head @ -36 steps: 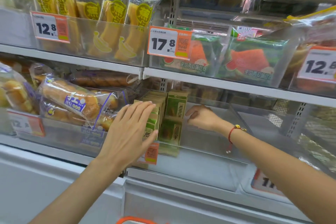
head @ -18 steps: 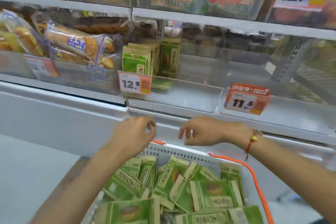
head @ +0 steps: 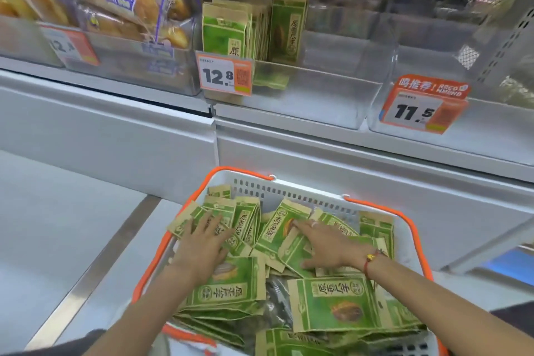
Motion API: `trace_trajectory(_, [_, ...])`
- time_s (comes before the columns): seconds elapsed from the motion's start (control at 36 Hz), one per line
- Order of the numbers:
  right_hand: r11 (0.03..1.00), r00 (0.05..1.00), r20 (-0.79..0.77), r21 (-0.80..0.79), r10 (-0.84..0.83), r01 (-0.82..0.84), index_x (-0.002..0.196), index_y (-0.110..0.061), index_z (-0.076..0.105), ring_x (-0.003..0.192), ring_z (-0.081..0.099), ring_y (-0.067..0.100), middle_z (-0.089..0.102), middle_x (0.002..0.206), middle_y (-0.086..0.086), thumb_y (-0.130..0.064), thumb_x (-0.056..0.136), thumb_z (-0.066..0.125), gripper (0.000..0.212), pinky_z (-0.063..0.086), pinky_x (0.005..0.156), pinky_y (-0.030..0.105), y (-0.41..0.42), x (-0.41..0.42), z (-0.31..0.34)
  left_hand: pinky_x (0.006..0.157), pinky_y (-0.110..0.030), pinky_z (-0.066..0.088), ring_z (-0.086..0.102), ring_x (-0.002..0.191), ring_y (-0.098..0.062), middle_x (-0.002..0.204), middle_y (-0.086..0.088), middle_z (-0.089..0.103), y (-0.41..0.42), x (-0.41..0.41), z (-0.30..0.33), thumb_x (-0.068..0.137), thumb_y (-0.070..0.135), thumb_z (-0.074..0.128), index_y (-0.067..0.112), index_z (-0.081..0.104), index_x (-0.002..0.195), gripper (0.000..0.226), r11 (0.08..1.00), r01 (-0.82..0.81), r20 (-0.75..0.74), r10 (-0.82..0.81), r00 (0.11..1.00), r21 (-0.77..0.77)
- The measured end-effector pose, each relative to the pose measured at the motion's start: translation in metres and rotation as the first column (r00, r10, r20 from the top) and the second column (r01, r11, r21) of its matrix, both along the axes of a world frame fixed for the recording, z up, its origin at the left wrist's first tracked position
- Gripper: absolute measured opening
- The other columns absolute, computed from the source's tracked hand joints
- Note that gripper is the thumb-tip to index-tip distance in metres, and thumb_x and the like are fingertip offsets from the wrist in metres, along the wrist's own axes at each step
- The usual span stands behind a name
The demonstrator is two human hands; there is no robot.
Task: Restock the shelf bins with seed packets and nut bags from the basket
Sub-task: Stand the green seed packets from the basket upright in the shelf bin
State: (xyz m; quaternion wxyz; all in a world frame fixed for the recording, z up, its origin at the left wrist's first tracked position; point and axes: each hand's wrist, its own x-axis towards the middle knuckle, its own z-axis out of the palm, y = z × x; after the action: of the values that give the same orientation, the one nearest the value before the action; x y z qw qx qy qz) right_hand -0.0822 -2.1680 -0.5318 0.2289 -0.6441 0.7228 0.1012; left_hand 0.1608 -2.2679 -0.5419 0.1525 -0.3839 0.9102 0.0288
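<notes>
A person's two bare hands reach down into a white basket (head: 289, 188) with an orange rim, set on the floor near the viewer, in front of a white shelf unit. The basket is piled with green and tan seed packets (head: 332, 303), lying flat and overlapping at many angles. The left hand (head: 202, 243) rests palm down on packets at the left side of the pile, fingers spread and fairly straight, its grip wide and closed around nothing. The right hand (head: 326, 246) lies on packets toward the middle and right, fingers stretched out toward the far left, grip also wide; a red cord bracelet (head: 371, 260) with a gold bead circles its wrist.

On the far shelf, a clear bin (head: 332, 87) holds more of the same packets, standing upright (head: 225, 35) in its left part; the rest of the bin is bare. An orange and white price tag (head: 225, 74) reading 12.8 hangs on its front left corner. To the right, another clear bin (head: 491, 124) carries a tag (head: 422, 107) reading 11.5. To the left, a bin holds bagged bread rolls (head: 124, 6) in clear wrappers with purple print.
</notes>
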Motion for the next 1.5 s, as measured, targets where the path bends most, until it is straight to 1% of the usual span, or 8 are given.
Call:
trace_trajectory(0.33, [0.985, 0.929, 0.367, -0.134, -0.054, 0.111, 0.088, -0.024, 0.068, 0.088, 0.063, 0.021, 0.069, 0.095, 0.006, -0.025, 0.091, 0.062, 0.007, 0.052, 0.084, 0.042, -0.008, -0.005, 0.024, 0.116, -0.044, 0.016, 0.022, 0.142, -0.022, 0.15, -0.001, 0.034, -0.005, -0.027, 0.011, 0.099, 0.044, 0.032, 0.029, 0.049, 0.134, 0.041, 0.968, -0.061, -0.293, 0.133, 0.947, 0.244])
trace_trajectory(0.53, [0.812, 0.598, 0.793, -0.273, -0.114, 0.516, 0.088, -0.022, 0.069, 0.083, 0.068, 0.002, 0.071, 0.088, -0.009, -0.018, 0.09, 0.062, 0.008, 0.052, 0.07, 0.014, -0.006, 0.001, 0.062, 0.108, -0.037, 0.033, 0.039, 0.133, -0.019, 0.148, 0.002, 0.036, 0.044, -0.061, 0.047, 0.086, 0.07, 0.023, 0.036, 0.028, 0.139, 0.063, 0.438, 0.075, -0.383, 0.675, 0.63, 0.896])
trace_trajectory(0.69, [0.744, 0.434, 0.879, -0.156, -0.195, 0.65, 0.096, -0.018, 0.064, 0.083, 0.068, 0.008, 0.072, 0.089, -0.003, -0.017, 0.09, 0.064, 0.006, 0.054, 0.077, 0.016, -0.005, -0.003, 0.08, 0.063, -0.008, 0.047, 0.063, 0.084, 0.009, 0.105, 0.014, 0.065, 0.046, -0.066, 0.048, 0.084, 0.037, 0.062, 0.038, 0.05, 0.109, 0.028, 0.557, 0.129, -0.547, 0.696, 0.466, 0.82])
trace_trajectory(0.83, [0.976, 0.955, 0.214, 0.111, -0.207, 0.187, 0.14, -0.014, 0.043, 0.129, 0.044, 0.019, 0.048, 0.139, 0.003, -0.023, 0.087, 0.068, 0.059, 0.038, 0.099, 0.016, 0.015, -0.047, 0.074, 0.08, -0.023, 0.044, 0.059, 0.097, -0.008, 0.111, 0.007, 0.061, 0.037, -0.06, 0.047, 0.086, 0.042, 0.06, 0.03, 0.05, 0.115, 0.032, 0.504, 0.037, -0.467, 0.767, 0.44, 0.863])
trace_trajectory(0.92, [0.955, 0.985, -0.1, 0.249, -0.141, 0.162, 0.141, -0.017, 0.036, 0.133, 0.038, 0.024, 0.04, 0.144, 0.003, -0.044, 0.079, 0.072, 0.077, 0.034, 0.11, 0.034, 0.035, -0.059, 0.039, 0.095, -0.039, 0.043, 0.058, 0.111, -0.019, 0.124, 0.001, 0.061, 0.034, -0.056, 0.043, 0.084, 0.045, 0.06, 0.021, 0.049, 0.13, 0.054, 0.44, 0.0, -0.392, 0.801, 0.452, 0.898])
trace_trajectory(1.06, [0.982, 0.982, -0.011, 0.016, -0.188, 0.188, 0.097, -0.019, 0.047, 0.092, 0.047, 0.016, 0.05, 0.1, -0.002, -0.034, 0.072, 0.079, 0.043, 0.038, 0.068, 0.025, 0.041, -0.061, 0.033, 0.101, -0.046, 0.042, 0.063, 0.104, -0.024, 0.11, -0.003, 0.068, 0.03, -0.051, 0.035, 0.09, 0.033, 0.056, 0.016, 0.051, 0.128, 0.041, 0.29, 0.023, -0.275, 0.875, 0.399, 0.957])
trace_trajectory(1.19, [0.994, 0.988, 0.107, 0.001, -0.109, 0.109, 0.07, -0.035, 0.049, 0.095, 0.054, 0.013, 0.055, 0.093, -0.01, -0.021, 0.078, 0.074, 0.029, 0.046, 0.085, 0.028, 0.026, -0.058, 0.069, 0.103, -0.049, 0.04, 0.058, 0.112, -0.033, 0.126, -0.02, 0.057, 0.02, -0.046, 0.034, 0.097, 0.026, 0.046, 0.006, 0.044, 0.133, 0.041, 0.247, -0.018, -0.222, 0.898, 0.38, 0.969])
trace_trajectory(1.5, [0.988, 0.941, 0.306, 0.01, 0.142, -0.152, 0.083, -0.021, 0.042, 0.091, 0.053, 0.014, 0.052, 0.096, -0.005, -0.009, 0.08, 0.072, 0.032, 0.036, 0.063, 0.016, -0.004, 0.018, 0.108, 0.101, -0.04, 0.042, 0.058, 0.111, -0.024, 0.121, -0.008, 0.061, 0.026, -0.058, 0.067, 0.101, 0.039, 0.028, 0.02, 0.052, 0.118, 0.035, 0.314, 0.012, -0.194, 0.555, 0.809, 0.949])
